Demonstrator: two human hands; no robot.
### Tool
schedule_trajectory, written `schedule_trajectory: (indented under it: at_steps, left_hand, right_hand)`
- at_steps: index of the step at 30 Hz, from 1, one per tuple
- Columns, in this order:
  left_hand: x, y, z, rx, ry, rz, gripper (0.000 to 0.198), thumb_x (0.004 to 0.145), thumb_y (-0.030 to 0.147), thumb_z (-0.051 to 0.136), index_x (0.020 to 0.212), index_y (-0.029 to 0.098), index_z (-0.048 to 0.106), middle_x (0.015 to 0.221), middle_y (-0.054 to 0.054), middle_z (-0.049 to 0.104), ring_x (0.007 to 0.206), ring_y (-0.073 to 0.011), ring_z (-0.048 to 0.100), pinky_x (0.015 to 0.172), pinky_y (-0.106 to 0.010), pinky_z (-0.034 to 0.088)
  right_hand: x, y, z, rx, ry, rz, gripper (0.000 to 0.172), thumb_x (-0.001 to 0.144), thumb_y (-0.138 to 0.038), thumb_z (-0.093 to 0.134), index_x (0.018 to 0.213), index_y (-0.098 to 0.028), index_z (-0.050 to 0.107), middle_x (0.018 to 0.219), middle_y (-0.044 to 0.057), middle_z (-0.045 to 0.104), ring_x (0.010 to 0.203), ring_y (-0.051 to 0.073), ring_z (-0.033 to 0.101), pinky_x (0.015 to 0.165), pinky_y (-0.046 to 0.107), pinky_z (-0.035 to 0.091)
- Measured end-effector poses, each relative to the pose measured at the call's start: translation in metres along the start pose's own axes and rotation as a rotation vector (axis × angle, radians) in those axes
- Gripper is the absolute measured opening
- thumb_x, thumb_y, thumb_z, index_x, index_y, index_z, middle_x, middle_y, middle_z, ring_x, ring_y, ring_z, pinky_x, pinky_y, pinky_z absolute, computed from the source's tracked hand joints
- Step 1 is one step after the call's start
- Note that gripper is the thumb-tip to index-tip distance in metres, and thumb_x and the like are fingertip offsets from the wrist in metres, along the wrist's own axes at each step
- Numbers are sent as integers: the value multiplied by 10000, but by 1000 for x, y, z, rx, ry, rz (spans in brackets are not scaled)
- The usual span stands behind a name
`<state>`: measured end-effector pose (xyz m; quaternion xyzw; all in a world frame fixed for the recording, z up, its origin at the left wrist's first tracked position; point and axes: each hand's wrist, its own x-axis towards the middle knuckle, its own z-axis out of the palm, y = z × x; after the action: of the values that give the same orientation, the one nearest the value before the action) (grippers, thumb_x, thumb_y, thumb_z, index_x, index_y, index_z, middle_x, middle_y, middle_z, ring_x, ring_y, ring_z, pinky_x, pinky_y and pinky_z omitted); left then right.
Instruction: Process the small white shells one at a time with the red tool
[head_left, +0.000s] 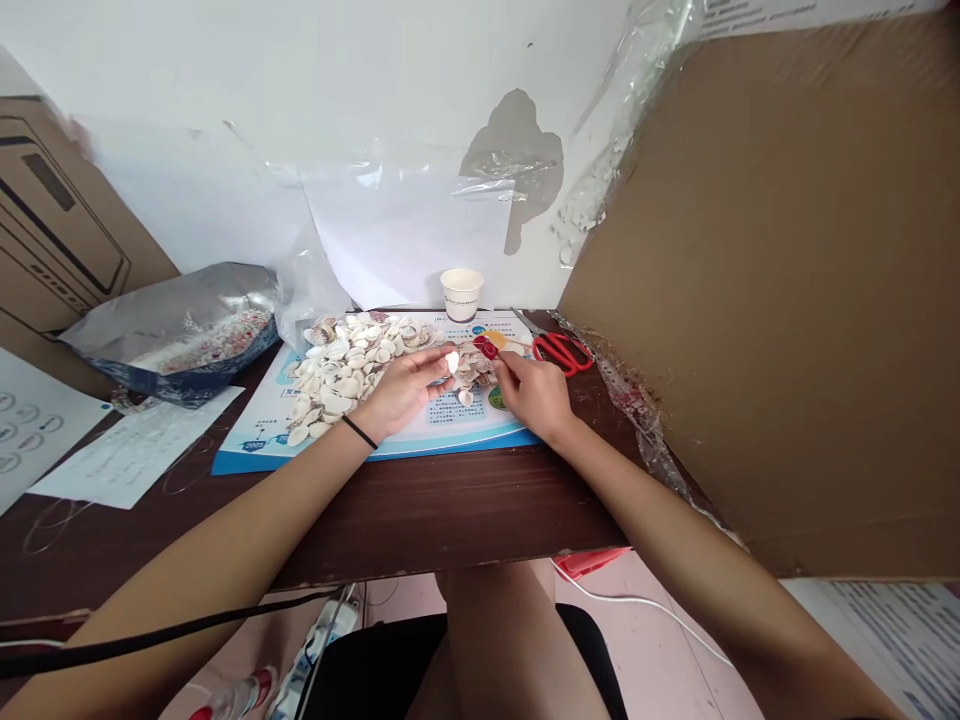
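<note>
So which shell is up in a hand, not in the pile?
The small white shell at the tips of the left hand. It is the only one held up; the other shells lie heaped on the blue-edged printed sheet.

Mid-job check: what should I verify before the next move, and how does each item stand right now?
1. Left hand grip on white shell: ok, pinched in the fingers.
2. Right hand grip on red piece: cannot tell, fingers partly hide it.
3. Shell pile on printed sheet: ok, lying on it.
4. Red scissors: ok, lying beyond the right hand.
5. Paper cup: ok, upright.
</note>
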<state>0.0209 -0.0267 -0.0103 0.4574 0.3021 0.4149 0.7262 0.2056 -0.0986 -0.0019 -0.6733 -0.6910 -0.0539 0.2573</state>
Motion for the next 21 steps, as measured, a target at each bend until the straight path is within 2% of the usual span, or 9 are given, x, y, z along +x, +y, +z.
schedule_trajectory:
  at_steps: [4, 8, 13, 18, 21]
  left_hand:
    - [1, -1, -4, -5, -36, 11, 247, 716, 166, 795, 961, 170, 765, 941, -53, 697, 865, -131, 614, 862, -328, 511]
    - [1, -4, -6, 59, -91, -1, 229, 701, 171, 803, 926, 161, 767, 911, -55, 699, 844, -133, 621, 841, -322, 519]
    - [1, -4, -6, 43, -66, -1, 197, 712, 168, 792, 907, 172, 763, 982, -61, 692, 917, -151, 622, 910, -363, 502]
    - [1, -3, -7, -14, -39, -10, 293, 720, 137, 773, 1006, 198, 761, 991, -53, 696, 911, -135, 612, 922, -339, 495]
    - [2, -3, -8, 5, -60, -11, 259, 736, 143, 756, 989, 197, 769, 1062, -60, 698, 945, -141, 610, 939, -339, 485]
  right_hand:
    - [-2, 2, 1, 66, -108, -219, 332, 977, -321, 410, 1064, -203, 708, 914, 65, 761, 790, 197, 675, 631, 263, 348]
    - [-3, 0, 1, 2, -147, -151, 346, 973, -360, 411, 1023, -205, 716, 807, 64, 746, 700, 196, 646, 600, 263, 319]
    - [0, 4, 3, 41, -63, -26, 365, 969, -355, 407, 954, -172, 723, 755, 76, 722, 645, 180, 603, 592, 258, 321]
    - [-1, 7, 7, 232, -117, -232, 346, 972, -347, 419, 933, -169, 714, 738, 49, 697, 622, 144, 562, 619, 238, 345]
    - [-4, 5, 9, 247, -151, -267, 329, 971, -342, 431, 913, -183, 714, 677, 23, 670, 591, 134, 541, 610, 233, 337]
